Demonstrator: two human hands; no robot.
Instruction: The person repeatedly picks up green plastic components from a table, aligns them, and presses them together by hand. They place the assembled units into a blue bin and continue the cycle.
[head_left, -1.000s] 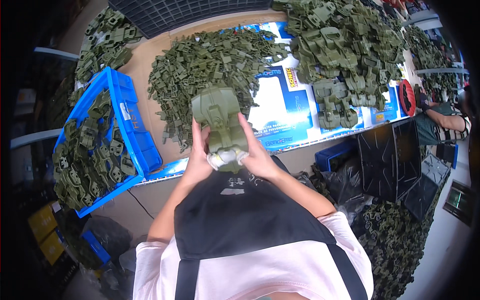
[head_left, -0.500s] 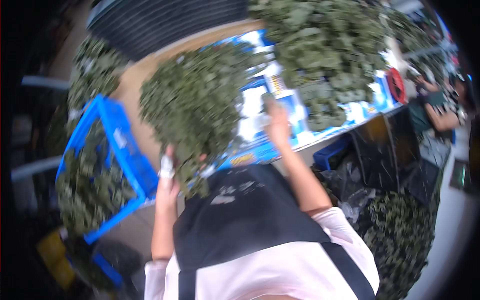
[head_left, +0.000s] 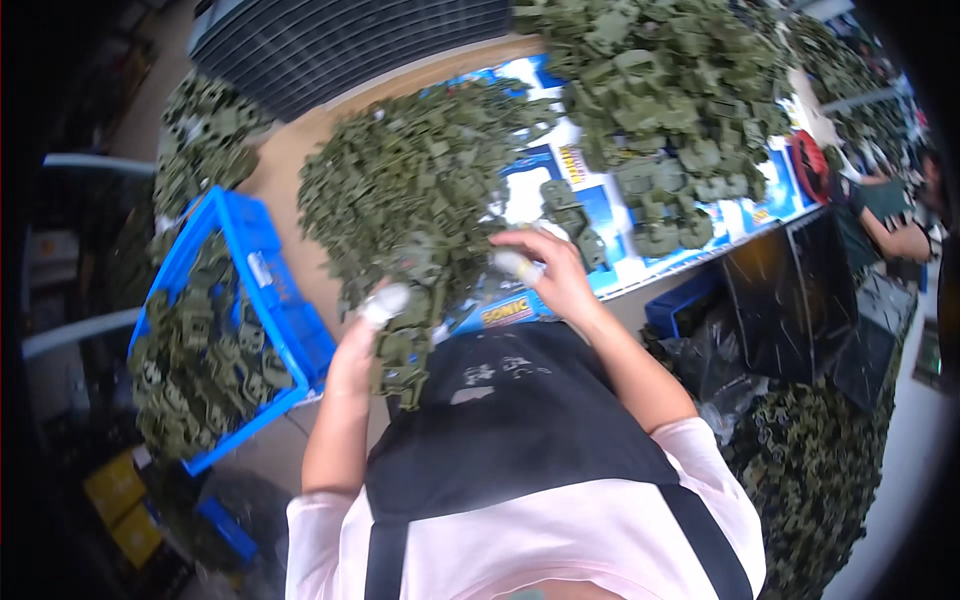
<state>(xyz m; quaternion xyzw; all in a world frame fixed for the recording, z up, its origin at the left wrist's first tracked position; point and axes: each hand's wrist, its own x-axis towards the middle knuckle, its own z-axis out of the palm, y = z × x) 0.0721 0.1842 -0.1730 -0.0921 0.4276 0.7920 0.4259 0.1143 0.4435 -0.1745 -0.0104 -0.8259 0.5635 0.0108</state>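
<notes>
Left hand (head_left: pixel 362 345): closed round a stack of olive-green plastic parts (head_left: pixel 402 350), held at the near tabletop edge, just above the apron; fingertip taped white.
Right hand (head_left: pixel 548 272): fingers curled narrow, tips touching the near edge of the middle heap of green parts (head_left: pixel 420 195); whether it grips a piece, cannot tell.
Tabletop (head_left: pixel 300 150): tan wood, mostly covered.
Printed sheets (head_left: pixel 600 210): blue-and-white glossy sheets lying flat under the heaps, lettering and cartoon art visible between parts.
Far heap (head_left: pixel 660 90): larger green parts, right of the middle heap, spilling onto the sheets.
Blue crate (head_left: pixel 265 290): at the left tabletop edge, filled with the same green parts; a small white label on its inner wall.
Black apron (head_left: pixel 520 420): hides the near tabletop edge.
Camouflage netting (head_left: pixel 810 470): lower right, beside black bags.
Other person's arm (head_left: pixel 895 235): far right.
</notes>
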